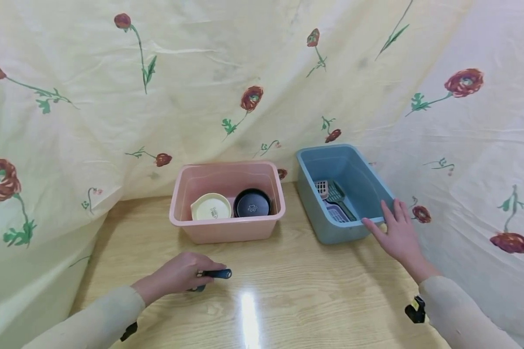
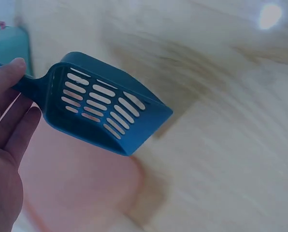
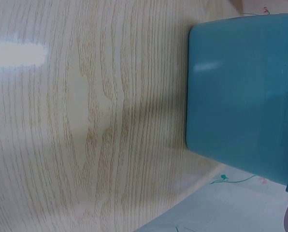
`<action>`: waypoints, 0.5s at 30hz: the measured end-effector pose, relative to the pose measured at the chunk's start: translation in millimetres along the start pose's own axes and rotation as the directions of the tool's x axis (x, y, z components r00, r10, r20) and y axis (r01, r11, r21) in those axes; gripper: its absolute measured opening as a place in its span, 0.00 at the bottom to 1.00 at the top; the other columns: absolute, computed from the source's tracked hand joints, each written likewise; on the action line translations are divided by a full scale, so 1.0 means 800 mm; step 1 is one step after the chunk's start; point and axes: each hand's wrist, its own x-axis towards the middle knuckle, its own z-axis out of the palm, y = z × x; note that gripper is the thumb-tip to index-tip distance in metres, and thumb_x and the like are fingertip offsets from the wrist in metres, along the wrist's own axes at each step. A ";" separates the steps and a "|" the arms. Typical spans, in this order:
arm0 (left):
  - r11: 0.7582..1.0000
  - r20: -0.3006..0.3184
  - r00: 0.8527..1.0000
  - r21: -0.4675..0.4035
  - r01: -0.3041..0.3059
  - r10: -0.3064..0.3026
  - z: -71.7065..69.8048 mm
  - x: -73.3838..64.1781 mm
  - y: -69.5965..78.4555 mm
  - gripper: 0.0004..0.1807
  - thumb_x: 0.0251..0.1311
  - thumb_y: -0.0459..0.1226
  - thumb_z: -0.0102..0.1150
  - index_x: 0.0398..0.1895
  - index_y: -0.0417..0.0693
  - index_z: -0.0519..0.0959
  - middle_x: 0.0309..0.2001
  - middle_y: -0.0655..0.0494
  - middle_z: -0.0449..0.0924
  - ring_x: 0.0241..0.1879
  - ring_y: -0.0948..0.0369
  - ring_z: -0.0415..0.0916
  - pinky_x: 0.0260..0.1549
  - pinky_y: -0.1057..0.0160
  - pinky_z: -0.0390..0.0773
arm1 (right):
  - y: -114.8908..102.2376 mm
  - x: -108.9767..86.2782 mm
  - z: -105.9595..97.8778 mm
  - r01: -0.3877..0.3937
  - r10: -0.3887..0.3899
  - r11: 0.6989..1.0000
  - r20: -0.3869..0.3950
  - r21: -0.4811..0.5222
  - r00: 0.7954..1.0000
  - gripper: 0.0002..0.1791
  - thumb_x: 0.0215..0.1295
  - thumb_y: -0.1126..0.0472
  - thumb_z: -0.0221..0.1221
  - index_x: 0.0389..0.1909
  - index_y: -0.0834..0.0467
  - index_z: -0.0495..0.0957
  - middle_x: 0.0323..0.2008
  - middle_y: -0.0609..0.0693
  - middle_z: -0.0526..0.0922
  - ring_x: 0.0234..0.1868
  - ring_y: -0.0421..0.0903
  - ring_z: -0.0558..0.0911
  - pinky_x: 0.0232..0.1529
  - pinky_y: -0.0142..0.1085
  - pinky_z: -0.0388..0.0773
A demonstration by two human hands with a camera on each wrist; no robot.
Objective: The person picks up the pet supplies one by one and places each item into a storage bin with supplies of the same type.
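My left hand (image 1: 181, 276) grips a dark blue litter scoop (image 2: 146, 126) by its handle, above the table in front of the pink bin. The left wrist view shows its slotted head, with nothing on it. My right hand (image 1: 399, 235) rests on the near right corner of the blue bin (image 1: 340, 232), fingers spread and fairly straight over the rim. Inside that bin lie a pale pink scoop (image 1: 322, 188), a green scoop (image 1: 336, 192) and a lavender scoop (image 1: 338, 213). In the right wrist view only a fingertip shows beside the bin's outer wall.
The pink bin (image 1: 227, 232) stands at the back centre, holding a cream bowl (image 1: 211, 207) and a black bowl (image 1: 252, 203) side by side. Flowered cloth (image 1: 192, 111) hangs behind and along both sides of the wooden table (image 1: 305, 286).
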 end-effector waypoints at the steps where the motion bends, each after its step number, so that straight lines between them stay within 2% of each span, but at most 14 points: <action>1: 1.000 -0.014 1.000 0.003 -0.009 0.009 -0.003 0.005 0.003 0.23 0.61 0.37 0.79 0.60 0.52 0.88 0.47 0.60 0.92 0.43 0.68 0.88 0.43 0.67 0.88 | 0.000 0.000 0.000 0.002 -0.002 1.000 0.000 -0.003 1.000 0.53 0.78 0.32 0.53 0.83 0.70 0.50 0.83 0.76 0.37 0.85 0.71 0.35 0.79 0.73 0.40; 5: 1.000 -0.050 0.998 0.002 -0.029 0.029 -0.020 0.027 0.018 0.24 0.61 0.38 0.79 0.62 0.53 0.88 0.49 0.61 0.92 0.44 0.68 0.88 0.42 0.67 0.87 | 0.001 0.000 -0.001 0.009 -0.009 1.000 0.001 -0.012 1.000 0.53 0.79 0.32 0.52 0.84 0.69 0.49 0.83 0.76 0.37 0.85 0.72 0.36 0.79 0.73 0.40; 9: 0.997 -0.123 0.990 -0.035 -0.075 0.070 -0.037 0.053 0.034 0.25 0.58 0.38 0.81 0.60 0.51 0.88 0.51 0.58 0.92 0.43 0.67 0.89 0.43 0.66 0.88 | 0.002 0.000 -0.002 0.011 -0.011 1.000 0.000 -0.010 1.000 0.53 0.79 0.32 0.52 0.84 0.68 0.49 0.82 0.77 0.37 0.84 0.72 0.35 0.78 0.74 0.40; 13: 0.995 -0.200 0.978 -0.077 -0.070 0.053 -0.052 0.077 0.046 0.24 0.57 0.38 0.82 0.58 0.48 0.90 0.52 0.55 0.91 0.47 0.64 0.89 0.45 0.66 0.87 | 0.001 -0.001 -0.001 0.006 -0.006 1.000 0.005 -0.016 1.000 0.53 0.79 0.32 0.52 0.84 0.69 0.49 0.82 0.78 0.37 0.84 0.72 0.34 0.77 0.75 0.41; 15: 0.989 -0.228 0.973 -0.136 -0.054 0.022 -0.059 0.088 0.050 0.23 0.56 0.37 0.82 0.57 0.48 0.90 0.52 0.55 0.91 0.47 0.63 0.89 0.44 0.66 0.88 | -0.001 -0.001 0.000 0.004 -0.004 1.000 0.010 -0.028 1.000 0.54 0.78 0.31 0.52 0.84 0.68 0.49 0.82 0.78 0.37 0.84 0.72 0.34 0.77 0.75 0.42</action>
